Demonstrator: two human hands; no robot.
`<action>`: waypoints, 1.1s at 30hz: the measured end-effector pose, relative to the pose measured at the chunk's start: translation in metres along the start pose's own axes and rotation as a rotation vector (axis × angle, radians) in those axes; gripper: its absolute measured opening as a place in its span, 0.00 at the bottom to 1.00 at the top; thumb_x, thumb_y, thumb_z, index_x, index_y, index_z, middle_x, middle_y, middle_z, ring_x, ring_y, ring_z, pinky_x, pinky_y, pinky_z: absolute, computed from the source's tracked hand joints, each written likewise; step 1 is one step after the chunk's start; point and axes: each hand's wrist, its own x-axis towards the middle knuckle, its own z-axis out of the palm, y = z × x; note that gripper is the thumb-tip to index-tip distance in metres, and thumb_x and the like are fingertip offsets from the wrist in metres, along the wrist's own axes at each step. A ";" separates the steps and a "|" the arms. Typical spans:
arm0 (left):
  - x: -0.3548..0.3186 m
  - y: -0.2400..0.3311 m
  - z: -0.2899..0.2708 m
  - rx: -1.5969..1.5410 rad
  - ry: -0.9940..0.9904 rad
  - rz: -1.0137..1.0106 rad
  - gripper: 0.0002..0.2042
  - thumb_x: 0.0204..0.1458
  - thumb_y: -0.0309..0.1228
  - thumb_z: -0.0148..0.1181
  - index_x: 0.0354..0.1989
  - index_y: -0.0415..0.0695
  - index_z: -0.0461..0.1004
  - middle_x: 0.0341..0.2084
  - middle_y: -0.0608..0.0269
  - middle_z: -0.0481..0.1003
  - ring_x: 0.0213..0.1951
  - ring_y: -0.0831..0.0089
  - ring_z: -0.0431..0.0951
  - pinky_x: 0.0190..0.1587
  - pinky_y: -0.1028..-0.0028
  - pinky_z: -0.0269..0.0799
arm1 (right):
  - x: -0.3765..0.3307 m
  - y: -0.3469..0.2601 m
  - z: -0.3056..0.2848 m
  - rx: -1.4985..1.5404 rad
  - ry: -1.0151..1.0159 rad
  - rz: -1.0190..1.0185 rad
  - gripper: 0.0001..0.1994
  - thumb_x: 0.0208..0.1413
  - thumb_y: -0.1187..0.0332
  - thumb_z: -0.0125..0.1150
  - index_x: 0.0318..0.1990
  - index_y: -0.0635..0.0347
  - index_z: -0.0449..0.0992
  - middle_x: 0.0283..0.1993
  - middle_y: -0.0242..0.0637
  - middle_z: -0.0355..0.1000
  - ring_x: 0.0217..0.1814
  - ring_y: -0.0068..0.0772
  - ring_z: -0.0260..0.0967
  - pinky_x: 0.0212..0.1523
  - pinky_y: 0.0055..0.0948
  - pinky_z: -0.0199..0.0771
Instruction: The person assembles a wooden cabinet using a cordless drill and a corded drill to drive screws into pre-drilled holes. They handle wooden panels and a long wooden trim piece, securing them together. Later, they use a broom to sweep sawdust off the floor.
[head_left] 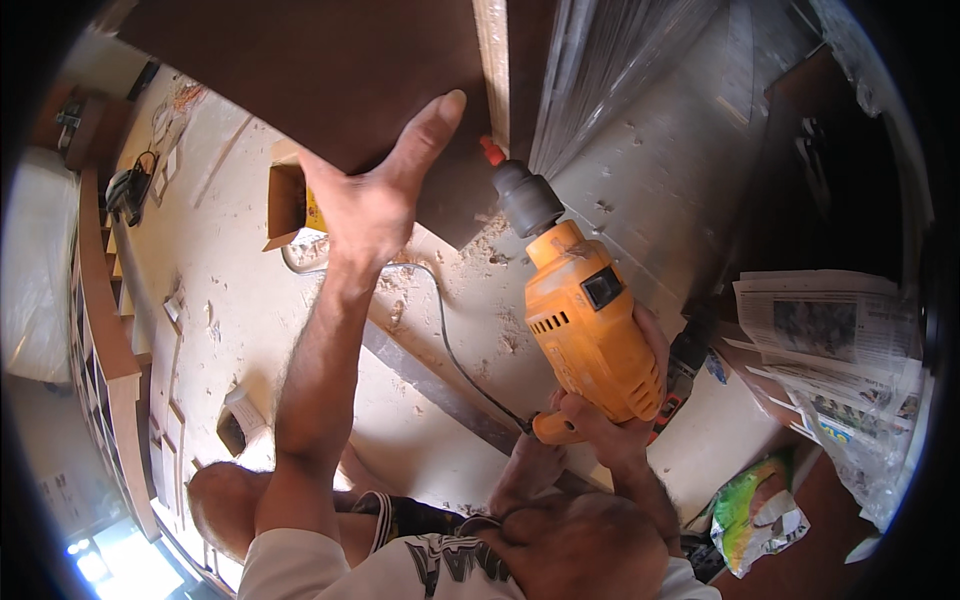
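Right hand (605,425) has its grip wrapped round an orange corded power drill (580,320), up beside the pale edge of a dark brown panel (300,80); can't tell if they touch. Left hand (370,210) straddles the panel's lower edge, thumb on the face, fingers hidden, so can't tell how tight. Newspaper (815,320) print's mostly too small to read.

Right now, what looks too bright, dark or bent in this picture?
In the head view, white glare washes out a lower-left patch; there too, the left hand is strongly lit against the dark brown panel; the head view's fisheye lens leaves a black curved border; in the head view, streaky shine crosses the plastic sheeting.
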 end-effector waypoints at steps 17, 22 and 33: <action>0.016 -0.051 -0.071 -0.691 -0.393 -0.109 0.46 0.61 0.63 0.50 0.77 0.41 0.49 0.68 0.49 0.60 0.71 0.62 0.58 0.73 0.63 0.49 | -0.080 -0.014 0.023 0.070 0.116 0.281 0.52 0.42 0.70 0.72 0.74 0.58 0.45 0.62 0.51 0.64 0.47 0.45 0.77 0.43 0.42 0.85; -0.012 -0.082 -0.130 -0.319 0.209 -0.298 0.29 0.64 0.49 0.57 0.63 0.36 0.70 0.53 0.51 0.76 0.54 0.67 0.76 0.60 0.65 0.70 | -0.079 0.006 0.035 -0.031 -0.045 0.404 0.51 0.42 0.70 0.73 0.74 0.58 0.48 0.63 0.50 0.64 0.48 0.45 0.77 0.43 0.42 0.85; -0.054 -0.173 -0.295 0.097 0.301 -0.631 0.22 0.59 0.39 0.66 0.55 0.34 0.78 0.44 0.52 0.81 0.47 0.68 0.80 0.55 0.69 0.72 | -0.014 0.103 0.122 0.120 -0.409 0.891 0.48 0.43 0.70 0.73 0.73 0.57 0.53 0.62 0.48 0.67 0.50 0.45 0.77 0.43 0.42 0.85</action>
